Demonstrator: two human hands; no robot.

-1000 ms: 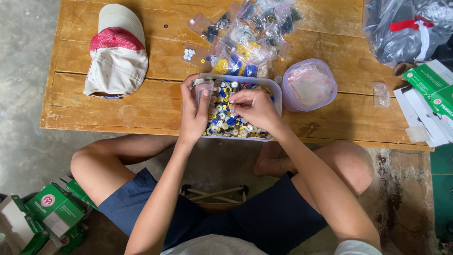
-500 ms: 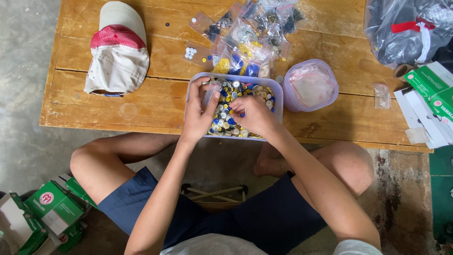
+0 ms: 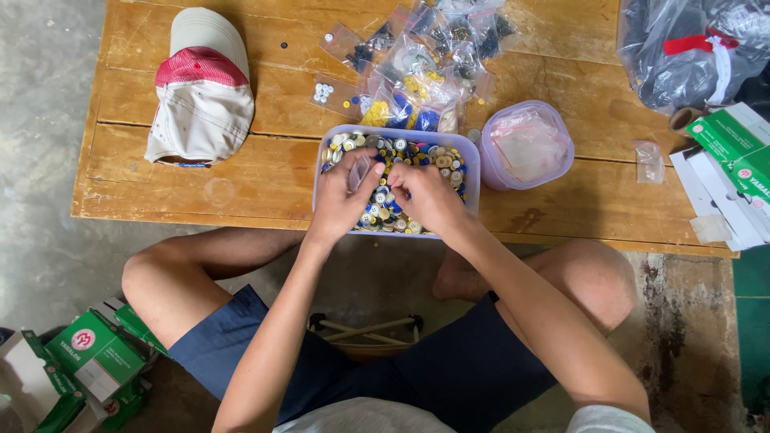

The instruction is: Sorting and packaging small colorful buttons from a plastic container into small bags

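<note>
A pale purple plastic tub [image 3: 475,157] full of mixed buttons [image 3: 425,154] sits at the near edge of a low wooden table [image 3: 265,172]. My left hand [image 3: 343,199] rests over the tub and pinches a small clear plastic bag [image 3: 358,171] between thumb and fingers. My right hand [image 3: 425,196] lies beside it with the fingertips curled down among the buttons, close to the bag's mouth. Whether a button is pinched in it is hidden.
A pile of small clear bags with sorted buttons [image 3: 417,60] lies behind the tub. A round purple container [image 3: 527,144] holds empty bags. A red and white cap [image 3: 200,88] lies at the left. Green boxes [image 3: 734,156] and a grey plastic sack [image 3: 690,48] are at the right.
The tub has slid slightly back from the table edge. Both hands have drawn toward the tub's near side, and the left hand has lifted the small bag clear of the buttons.
</note>
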